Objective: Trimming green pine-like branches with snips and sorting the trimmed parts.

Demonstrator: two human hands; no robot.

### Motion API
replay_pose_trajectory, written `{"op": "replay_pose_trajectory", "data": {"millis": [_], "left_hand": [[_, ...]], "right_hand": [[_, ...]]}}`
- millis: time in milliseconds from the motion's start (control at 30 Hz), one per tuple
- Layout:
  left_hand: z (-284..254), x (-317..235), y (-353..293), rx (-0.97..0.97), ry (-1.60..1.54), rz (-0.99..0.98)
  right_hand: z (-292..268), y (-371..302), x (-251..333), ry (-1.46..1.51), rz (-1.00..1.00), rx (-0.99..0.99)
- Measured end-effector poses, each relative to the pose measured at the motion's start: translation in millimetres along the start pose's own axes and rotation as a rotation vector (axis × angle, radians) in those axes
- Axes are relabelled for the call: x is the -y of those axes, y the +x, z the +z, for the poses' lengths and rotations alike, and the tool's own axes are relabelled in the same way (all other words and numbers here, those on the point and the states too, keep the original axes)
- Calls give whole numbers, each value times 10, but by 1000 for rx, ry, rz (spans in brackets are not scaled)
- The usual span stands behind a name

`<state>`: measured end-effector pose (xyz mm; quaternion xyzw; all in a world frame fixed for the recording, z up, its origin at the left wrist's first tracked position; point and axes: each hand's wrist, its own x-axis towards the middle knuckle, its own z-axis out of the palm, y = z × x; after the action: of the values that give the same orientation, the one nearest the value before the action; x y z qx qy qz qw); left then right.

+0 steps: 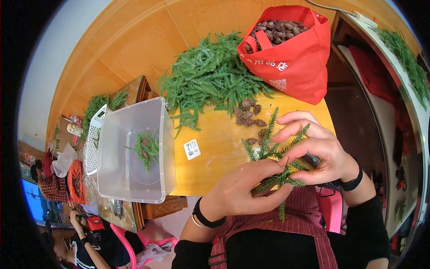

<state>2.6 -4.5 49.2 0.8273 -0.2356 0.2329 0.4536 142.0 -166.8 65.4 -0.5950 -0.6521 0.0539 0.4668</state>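
1. The left hand (244, 188) grasps a green sprig (280, 179) near its lower end, thumb and fingers closed around it.
2. The right hand (324, 154) pinches the same sprig around its middle with thumb and forefinger; the other fingers are curved and spread. Something dark shows under this hand, too hidden to identify.
3. The sprig is in front of the person's apron (286, 215), at the near edge of the yellow table (210, 168), its fronds fanning out between the hands.
4. Just beyond the fronds lie loose pine cones (245, 117); farther left is a small white label (191, 149).
5. At the left stands a translucent bin (169, 152) holding a sprig cluster (146, 149).
6. Toward the back, heaped greenery (215, 74) touches a red bag (293, 67) filled with more cones (280, 32).
7. At lower left, another person (89, 246) sits near a pink chair (123, 242).
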Motion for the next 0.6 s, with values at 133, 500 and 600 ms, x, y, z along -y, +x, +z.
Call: {"op": "replay_pose_trajectory", "data": {"millis": [133, 500, 600], "left_hand": [[5, -4, -11, 34, -10, -28], [-44, -18, 25, 98, -11, -89], [-17, -16, 1, 83, 32, -65]], "right_hand": [[5, 9, -30, 91, 10, 10], [-24, -26, -50, -3, -64, -26], [-28, -29, -59, -5, -93, -35]]}}
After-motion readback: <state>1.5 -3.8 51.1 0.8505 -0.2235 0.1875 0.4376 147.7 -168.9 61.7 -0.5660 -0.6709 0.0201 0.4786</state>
